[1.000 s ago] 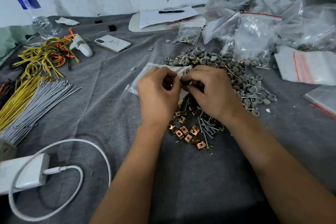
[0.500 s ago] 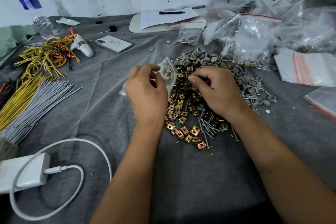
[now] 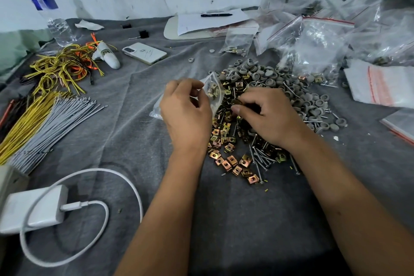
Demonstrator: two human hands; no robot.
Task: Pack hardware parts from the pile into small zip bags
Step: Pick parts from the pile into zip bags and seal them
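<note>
From the head camera, the left hand (image 3: 186, 116) pinches a small zip bag (image 3: 212, 92) at its upper edge, thumb and curled fingers holding the mouth; a few brass clips show through the plastic. The bag hangs just left of the pile of hardware (image 3: 257, 119), its lower part hidden behind the hand. The right hand (image 3: 268, 116) rests on the pile with fingers curled down, thumb and forefinger pinching at a brass clip (image 3: 236, 102); whether the clip is lifted clear cannot be told. The pile lies mid-table on the grey cloth (image 3: 224, 219): brass clips nearest, screws (image 3: 261, 157) at the right wrist, grey round caps (image 3: 313, 105) on the far side. The right forearm covers part of the screws.

Around it: filled zip bags (image 3: 313, 47) heaped at the far right, a stack of flat empty bags (image 3: 380, 85) beside them, a phone (image 3: 145, 52), a pen (image 3: 216, 15) on paper, a water bottle (image 3: 51, 15), yellow wires (image 3: 60, 67), grey ties (image 3: 56, 119) and a white charger (image 3: 33, 208) with its cable at the near left
</note>
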